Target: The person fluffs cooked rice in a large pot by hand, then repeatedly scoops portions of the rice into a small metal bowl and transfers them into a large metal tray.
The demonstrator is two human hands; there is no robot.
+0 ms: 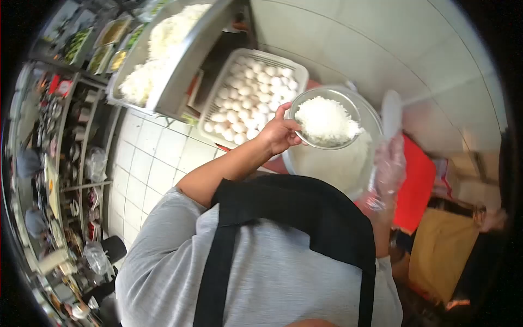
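My left hand (281,132) grips the rim of a metal bowl (312,144) with its thumb and fingers. White rice (327,119) is heaped in the bowl, which is tilted over a large round container (372,122). More pale rice (335,166) lies inside that container. On the right, my right hand (390,163), in a clear plastic glove, is closed around the lower end of a whitish paddle (391,111), which points up beside the container's rim.
A white basket (298,71) of eggs stands beyond my left hand. At the upper left is a metal tray (180,60) of rice, with vegetable containers (79,46) behind it. Shelves (81,136) line the left. Red cloth (417,182) is at the right.
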